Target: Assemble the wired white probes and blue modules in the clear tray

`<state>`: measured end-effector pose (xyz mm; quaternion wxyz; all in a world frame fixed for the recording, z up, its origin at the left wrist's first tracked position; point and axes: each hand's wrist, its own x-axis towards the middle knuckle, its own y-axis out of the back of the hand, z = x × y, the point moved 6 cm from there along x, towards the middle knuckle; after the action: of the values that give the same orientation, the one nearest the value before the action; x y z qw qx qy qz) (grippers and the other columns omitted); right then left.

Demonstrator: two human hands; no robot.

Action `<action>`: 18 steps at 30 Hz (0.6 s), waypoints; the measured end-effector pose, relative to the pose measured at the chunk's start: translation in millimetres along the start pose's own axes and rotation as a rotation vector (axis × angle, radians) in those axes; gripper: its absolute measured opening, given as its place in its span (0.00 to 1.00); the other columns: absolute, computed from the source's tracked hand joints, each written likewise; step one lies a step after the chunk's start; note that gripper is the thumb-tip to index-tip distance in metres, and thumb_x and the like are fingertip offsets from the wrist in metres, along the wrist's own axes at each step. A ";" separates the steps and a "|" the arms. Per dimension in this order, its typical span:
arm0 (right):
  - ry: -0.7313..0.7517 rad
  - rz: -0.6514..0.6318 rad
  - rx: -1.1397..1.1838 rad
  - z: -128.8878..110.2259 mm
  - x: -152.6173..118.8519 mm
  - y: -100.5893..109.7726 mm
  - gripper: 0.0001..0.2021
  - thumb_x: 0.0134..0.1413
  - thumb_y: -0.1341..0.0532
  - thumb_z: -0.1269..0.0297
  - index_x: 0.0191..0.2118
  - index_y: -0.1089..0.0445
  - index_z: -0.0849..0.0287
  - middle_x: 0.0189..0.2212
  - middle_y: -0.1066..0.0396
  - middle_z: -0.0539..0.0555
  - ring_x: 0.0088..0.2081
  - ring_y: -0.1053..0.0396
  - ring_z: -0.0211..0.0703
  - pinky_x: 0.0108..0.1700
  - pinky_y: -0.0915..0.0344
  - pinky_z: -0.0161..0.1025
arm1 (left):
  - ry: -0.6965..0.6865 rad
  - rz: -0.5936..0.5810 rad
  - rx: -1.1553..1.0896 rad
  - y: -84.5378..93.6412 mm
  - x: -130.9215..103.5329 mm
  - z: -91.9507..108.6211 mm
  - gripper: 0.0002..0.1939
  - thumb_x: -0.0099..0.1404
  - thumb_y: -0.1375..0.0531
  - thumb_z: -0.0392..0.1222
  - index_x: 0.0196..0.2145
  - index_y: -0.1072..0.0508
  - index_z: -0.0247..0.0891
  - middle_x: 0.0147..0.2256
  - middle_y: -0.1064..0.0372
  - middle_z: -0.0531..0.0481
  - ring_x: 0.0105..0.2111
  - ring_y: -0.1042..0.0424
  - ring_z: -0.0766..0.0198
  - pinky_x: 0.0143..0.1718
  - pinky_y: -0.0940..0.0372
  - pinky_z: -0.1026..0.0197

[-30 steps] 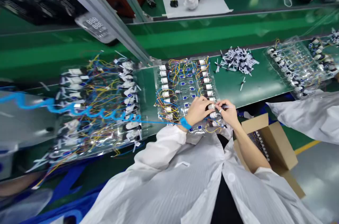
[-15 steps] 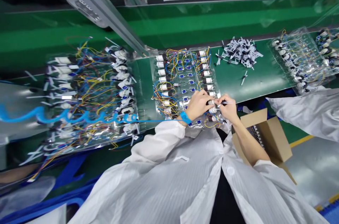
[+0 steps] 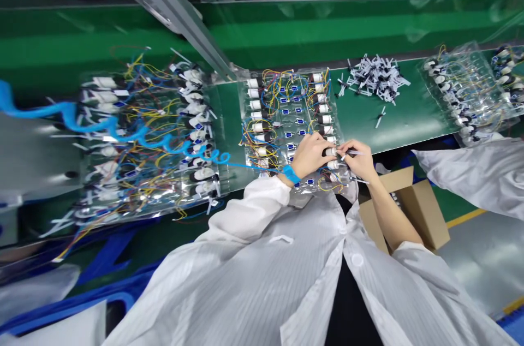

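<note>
My left hand [image 3: 310, 156] wears a blue wrist strap [image 3: 291, 174] with a coiled cord. Its thumb and fingers are closed on a small white motor [image 3: 331, 152] in the right-hand row of a clear plastic tray [image 3: 242, 100]. Just beside it my right hand [image 3: 359, 160] pinches a thin white strip [image 3: 354, 152] against the motor's right end. The fingertips hide where the two meet. White motors with black ends and coloured wires line both sides of this tray, and small blue pieces lie down its middle.
A pile of white strips with black parts [image 3: 379, 77] lies on the green bench [image 3: 413, 111], one strip [image 3: 380, 117] apart. Loaded trays stand left and right. An open cardboard box [image 3: 428, 212] is below the bench. A metal post [image 3: 176, 13] rises behind; another person's sleeve [image 3: 470, 168] is at right.
The view has shifted slightly, and the coiled blue cord has swung upward at left. Both hands stay together at the right-hand motor row; the right fingers have turned a little.
</note>
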<state>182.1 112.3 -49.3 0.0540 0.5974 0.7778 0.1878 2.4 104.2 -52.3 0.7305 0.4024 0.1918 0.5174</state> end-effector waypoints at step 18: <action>-0.189 -0.059 0.127 23.3 2.3 -6.2 0.18 0.55 0.26 0.48 0.34 0.30 0.55 0.36 0.19 0.54 0.38 0.23 0.46 0.45 0.28 0.43 | -0.059 0.007 -0.037 5.4 0.0 4.5 0.16 0.74 0.35 0.55 0.49 0.18 0.41 0.45 0.20 0.44 0.50 0.29 0.51 0.52 0.39 0.48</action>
<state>183.0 118.5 -72.7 0.0946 0.5914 0.7969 0.0792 2.3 103.1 -45.4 0.7411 0.4046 0.1592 0.5115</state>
